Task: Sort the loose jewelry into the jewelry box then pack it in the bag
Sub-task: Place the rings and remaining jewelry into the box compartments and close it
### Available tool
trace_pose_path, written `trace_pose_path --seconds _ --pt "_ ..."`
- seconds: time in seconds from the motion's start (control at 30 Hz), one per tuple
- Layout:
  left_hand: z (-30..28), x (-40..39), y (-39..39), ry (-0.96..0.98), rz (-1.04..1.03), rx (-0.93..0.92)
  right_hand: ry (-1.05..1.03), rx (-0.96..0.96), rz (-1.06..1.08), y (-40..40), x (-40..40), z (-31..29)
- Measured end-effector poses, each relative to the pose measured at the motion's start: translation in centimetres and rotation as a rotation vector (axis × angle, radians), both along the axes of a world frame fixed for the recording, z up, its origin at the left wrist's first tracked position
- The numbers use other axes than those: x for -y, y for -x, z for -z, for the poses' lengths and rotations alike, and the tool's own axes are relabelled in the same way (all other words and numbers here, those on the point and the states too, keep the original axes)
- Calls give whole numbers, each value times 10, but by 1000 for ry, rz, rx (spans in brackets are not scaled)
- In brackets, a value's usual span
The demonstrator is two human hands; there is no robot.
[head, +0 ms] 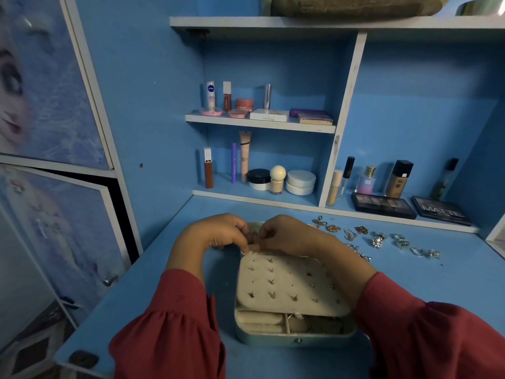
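A pale green jewelry box (295, 339) lies open on the blue desk in front of me. A cream earring panel (289, 285) with several studs pinned in it is tilted up over the box's compartments. My left hand (216, 233) and my right hand (287, 235) meet at the panel's far top edge, fingers curled and pinching there. What sits between the fingertips is too small to make out. Loose jewelry (378, 239) lies spread on the desk to the right: gold and silver earrings, rings and chains.
Two dark eyeshadow palettes (382, 205) and several bottles stand at the back right. Shelves behind hold cosmetics (276, 180). A cupboard door (54, 236) hangs ajar at the left. The desk's front edge is near my sleeves.
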State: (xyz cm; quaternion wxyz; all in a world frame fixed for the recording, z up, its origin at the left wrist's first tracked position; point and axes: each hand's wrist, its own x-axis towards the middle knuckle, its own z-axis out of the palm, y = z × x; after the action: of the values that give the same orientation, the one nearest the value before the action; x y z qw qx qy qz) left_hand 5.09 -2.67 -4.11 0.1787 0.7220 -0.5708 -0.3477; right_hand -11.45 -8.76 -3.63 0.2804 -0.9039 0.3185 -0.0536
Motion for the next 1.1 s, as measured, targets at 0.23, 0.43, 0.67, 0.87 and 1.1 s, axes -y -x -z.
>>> trace_pose_path --seconds 0.23,0.43,0.67,0.87,1.1 --pt "-1 2 3 -2 10 18 -11 -3 -2 -1 1 0" --pt "2 3 1 -16 -26 -3 13 -61 -21 -5 1 0" --pt "0 5 6 -27 -78 35 21 -54 -15 -4 1 3" --pt "-1 4 7 -42 -39 58 44 15 -4 -1 4 3" --pt "-3 1 7 10 3 38 35 90 86 20 15 -9"
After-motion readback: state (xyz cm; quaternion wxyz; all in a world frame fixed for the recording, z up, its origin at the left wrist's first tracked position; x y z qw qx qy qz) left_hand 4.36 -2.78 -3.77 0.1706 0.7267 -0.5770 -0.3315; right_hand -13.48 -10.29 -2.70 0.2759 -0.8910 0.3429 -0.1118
